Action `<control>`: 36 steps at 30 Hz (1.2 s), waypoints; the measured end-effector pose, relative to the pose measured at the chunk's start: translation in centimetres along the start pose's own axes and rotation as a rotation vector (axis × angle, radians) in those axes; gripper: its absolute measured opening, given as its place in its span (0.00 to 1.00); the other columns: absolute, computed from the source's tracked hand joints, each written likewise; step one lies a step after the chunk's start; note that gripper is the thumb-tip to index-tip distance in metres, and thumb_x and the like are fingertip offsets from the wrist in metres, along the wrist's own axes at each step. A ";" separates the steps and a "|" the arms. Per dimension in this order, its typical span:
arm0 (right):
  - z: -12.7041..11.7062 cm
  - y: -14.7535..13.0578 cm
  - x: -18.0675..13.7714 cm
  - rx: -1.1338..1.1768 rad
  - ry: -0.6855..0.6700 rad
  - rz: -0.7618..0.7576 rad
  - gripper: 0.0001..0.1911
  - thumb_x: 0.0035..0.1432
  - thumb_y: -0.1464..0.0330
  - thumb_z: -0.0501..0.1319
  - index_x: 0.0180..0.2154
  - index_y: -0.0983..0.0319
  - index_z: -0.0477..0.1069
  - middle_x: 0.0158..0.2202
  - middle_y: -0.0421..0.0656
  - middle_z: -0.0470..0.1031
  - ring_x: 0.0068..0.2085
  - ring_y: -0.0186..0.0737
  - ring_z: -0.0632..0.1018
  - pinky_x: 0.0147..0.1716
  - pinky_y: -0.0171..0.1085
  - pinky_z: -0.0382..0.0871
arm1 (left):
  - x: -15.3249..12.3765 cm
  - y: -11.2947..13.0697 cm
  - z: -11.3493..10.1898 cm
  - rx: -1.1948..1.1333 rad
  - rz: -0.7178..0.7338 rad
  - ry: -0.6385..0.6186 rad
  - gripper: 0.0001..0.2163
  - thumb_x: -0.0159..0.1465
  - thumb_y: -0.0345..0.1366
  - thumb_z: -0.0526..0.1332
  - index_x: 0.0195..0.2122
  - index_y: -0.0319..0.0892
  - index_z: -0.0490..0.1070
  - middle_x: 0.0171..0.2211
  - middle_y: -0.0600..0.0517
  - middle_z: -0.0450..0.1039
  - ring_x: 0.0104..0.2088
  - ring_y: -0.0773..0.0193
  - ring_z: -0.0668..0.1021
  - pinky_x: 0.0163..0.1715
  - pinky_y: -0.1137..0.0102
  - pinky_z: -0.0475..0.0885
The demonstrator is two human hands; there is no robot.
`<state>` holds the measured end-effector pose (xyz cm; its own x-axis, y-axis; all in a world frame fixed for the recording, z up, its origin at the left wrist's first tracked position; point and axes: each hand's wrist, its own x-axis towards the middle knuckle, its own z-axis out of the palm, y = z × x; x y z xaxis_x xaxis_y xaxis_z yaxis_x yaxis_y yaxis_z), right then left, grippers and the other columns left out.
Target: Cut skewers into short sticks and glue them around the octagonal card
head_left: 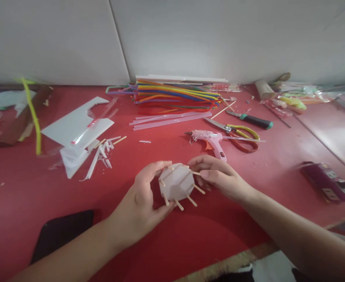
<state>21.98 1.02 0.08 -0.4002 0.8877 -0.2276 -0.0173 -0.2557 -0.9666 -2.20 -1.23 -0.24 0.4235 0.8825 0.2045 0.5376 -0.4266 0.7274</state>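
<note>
A small white many-sided piece [176,183], with several short wooden sticks [191,200] standing out around its rim, is held over the red table. My left hand [147,192] wraps its left side, fingers at the far edge and thumb at the near edge. My right hand [219,174] is closed at the right side, thumb and forefinger pinching one of the sticks [196,173]. The tips of some right fingers are hidden behind the piece. Just beyond my right hand lies a pink glue gun [209,141] with a clear glue stick in its back.
Scissors [239,135] and a green-black utility knife [256,120] lie right of the glue gun. Colourful pipe cleaners [175,96] are stacked at the back. White board offcuts [75,121] and paper scraps [102,154] lie left; a black phone-like slab [63,231] is near my left forearm.
</note>
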 end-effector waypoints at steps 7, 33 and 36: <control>0.1 -0.1 0.0 -0.031 0.026 0.016 0.17 0.57 0.59 0.63 0.44 0.63 0.70 0.27 0.39 0.71 0.25 0.30 0.70 0.21 0.30 0.62 | -0.1 -0.2 0.1 -0.007 -0.008 -0.013 0.33 0.56 0.36 0.70 0.61 0.45 0.58 0.57 0.41 0.67 0.53 0.50 0.74 0.54 0.53 0.72; 0.1 -0.1 -0.1 0.078 -0.027 0.037 0.25 0.54 0.53 0.66 0.47 0.61 0.67 0.32 0.42 0.74 0.25 0.31 0.72 0.20 0.30 0.62 | -0.4 -0.9 0.5 -0.009 0.047 0.052 0.38 0.57 0.37 0.69 0.63 0.45 0.47 0.58 0.40 0.66 0.55 0.50 0.74 0.57 0.52 0.69; 0.1 -0.2 -0.1 0.107 -0.017 0.055 0.25 0.57 0.50 0.62 0.47 0.61 0.67 0.35 0.43 0.75 0.27 0.33 0.74 0.19 0.30 0.64 | -0.7 -1.2 1.0 -0.106 0.061 0.102 0.43 0.59 0.36 0.68 0.65 0.48 0.36 0.60 0.39 0.62 0.56 0.50 0.73 0.55 0.52 0.71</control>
<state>21.92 0.90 0.33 -0.4183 0.8649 -0.2774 -0.0919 -0.3442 -0.9344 -2.43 -1.56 -1.93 0.3738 0.8736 0.3115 0.4314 -0.4611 0.7754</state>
